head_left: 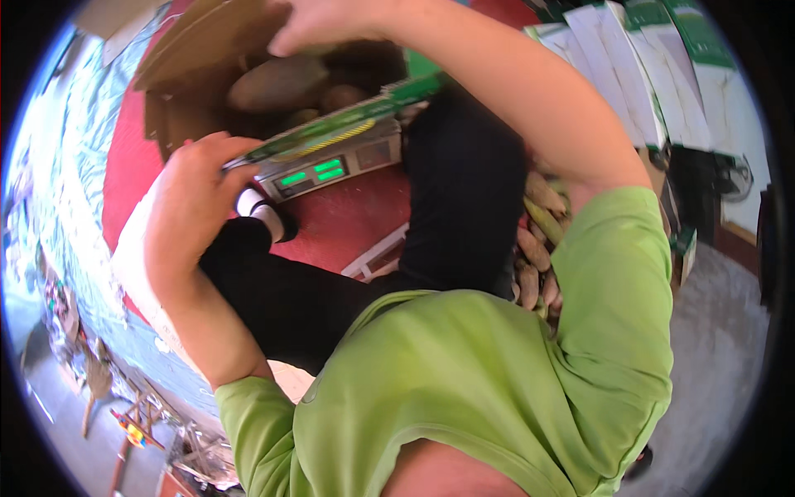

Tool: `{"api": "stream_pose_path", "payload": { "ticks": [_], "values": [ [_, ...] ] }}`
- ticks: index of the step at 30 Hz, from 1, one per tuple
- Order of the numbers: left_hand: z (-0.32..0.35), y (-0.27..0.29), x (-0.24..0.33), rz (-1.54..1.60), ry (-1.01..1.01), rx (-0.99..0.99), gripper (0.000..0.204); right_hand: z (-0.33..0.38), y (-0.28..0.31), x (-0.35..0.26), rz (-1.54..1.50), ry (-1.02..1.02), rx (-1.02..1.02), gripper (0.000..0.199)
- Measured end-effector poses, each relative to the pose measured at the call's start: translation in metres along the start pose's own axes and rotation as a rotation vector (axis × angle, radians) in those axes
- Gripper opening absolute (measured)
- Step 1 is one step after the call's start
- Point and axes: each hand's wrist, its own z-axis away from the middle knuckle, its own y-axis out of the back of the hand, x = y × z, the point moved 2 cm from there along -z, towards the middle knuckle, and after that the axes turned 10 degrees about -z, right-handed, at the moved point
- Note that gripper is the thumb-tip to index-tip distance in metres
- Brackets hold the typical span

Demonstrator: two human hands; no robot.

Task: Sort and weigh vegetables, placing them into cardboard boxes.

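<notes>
A cardboard box with a green printed near side stands open on a digital scale with a lit green display. Inside it lie large brown oblong root vegetables, partly in shadow. My left hand is closed on the near left edge of the box, thumb and fingers on either side of the cardboard. Over the far part of the box reaches my right hand. Its thumb points down, apart from the other fingers, which the top border partly cuts off; I see nothing held in it.
Loose root vegetables are heaped beside my right leg. White and green cartons stand at the far right. A red mat covers the floor under the scale, with pale crumpled sheeting to the left. A broom lies at lower left.
</notes>
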Motion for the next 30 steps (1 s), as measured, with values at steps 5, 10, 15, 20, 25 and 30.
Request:
{"api": "stream_pose_path", "payload": {
  "ticks": [5,10,15,20,25,30],
  "values": [
    [0.008,0.001,-0.007,0.005,-0.038,0.112,0.021,0.05,0.045,-0.015,-0.139,0.065,0.115,0.048],
    [0.0,-0.008,-0.001,0.008,-0.039,0.048,0.025,0.164,0.094,0.034,-0.525,-0.099,0.368,0.045],
    [0.005,-0.007,-0.009,0.084,0.089,-0.022,0.03,0.284,0.071,0.126,-0.405,-0.512,0.607,0.048],
    [-0.001,-0.011,-0.019,0.091,0.15,-0.068,0.034,0.426,-0.027,0.243,0.013,-0.714,0.575,0.037],
    [-0.004,-0.011,-0.023,0.094,0.192,-0.101,0.035,0.52,-0.128,0.267,0.36,-1.156,0.128,0.035],
    [0.001,-0.013,-0.027,0.122,0.22,-0.1,0.035,0.535,-0.176,0.25,0.535,-1.229,-0.266,0.036]
  ]
}}
